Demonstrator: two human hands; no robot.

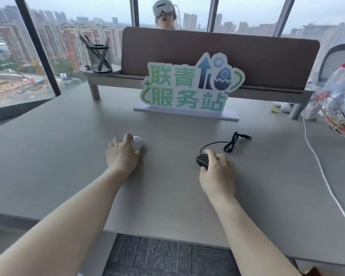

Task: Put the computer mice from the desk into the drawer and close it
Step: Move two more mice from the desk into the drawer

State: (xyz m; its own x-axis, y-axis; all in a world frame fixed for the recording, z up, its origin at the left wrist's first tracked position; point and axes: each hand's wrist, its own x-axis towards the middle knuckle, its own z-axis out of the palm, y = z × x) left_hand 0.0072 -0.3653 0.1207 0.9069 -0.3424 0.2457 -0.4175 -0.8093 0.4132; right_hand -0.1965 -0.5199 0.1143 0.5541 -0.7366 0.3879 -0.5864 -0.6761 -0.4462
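I have both hands down on the grey surface (58,156), one on each mouse. My left hand (122,154) sits at about 10 o'clock from the middle of the view, and its fingers (127,138) are curled around the white mouse (138,143), holding it from the left side and from above; only the far right part of that mouse shows past my knuckles. My right hand (217,168) lies at about 3 o'clock from the left one, well apart from it, and it is closed over the black mouse (202,159), with the thumb on the near left side and the other digits draped over the top. The left half of the black shell shows beside my hand. Its black cable (230,143) runs out toward 12 o'clock, bunches into a loose coil, and ends in a plug lying on the surface at about 1 o'clock from the mouse.

Farther off, at 12 o'clock, a cut-out sign (189,86) with green characters stands on a pale base in front of a brown divider (267,56). At 11 o'clock a mesh pen holder (98,59) stands on a small round shelf. A white cord (317,166) trails along the right side, at 3 o'clock. I cannot see the drawer from here.
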